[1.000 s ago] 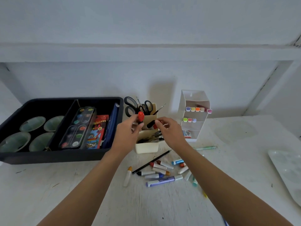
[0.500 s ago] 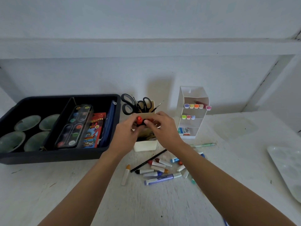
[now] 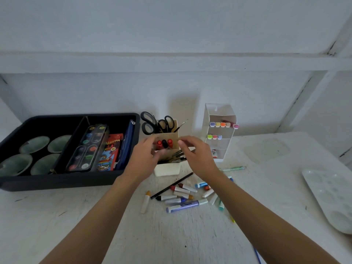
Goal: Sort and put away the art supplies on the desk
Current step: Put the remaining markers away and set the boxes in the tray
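Left of the pen holder (image 3: 167, 169), the black tray (image 3: 57, 182) runs off the view's border, and the crayon box (image 3: 112, 149) bears print too small to read. The left hand (image 3: 144, 159) covers the holder's left wall, and whether its fingertips (image 3: 151, 143) pinch the red markers (image 3: 159, 144) cannot be told. In front of the holder the right arm (image 3: 247, 202) hides part of the marker pile (image 3: 182, 189). Far right, the palette (image 3: 327, 197) is cut off.

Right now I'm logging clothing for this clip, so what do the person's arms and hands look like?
The left arm and right arm are bare down to the frame's lower edge: no sleeves show. The left hand and right hand are ungloved, with no rings, watch, bracelets or markings visible.
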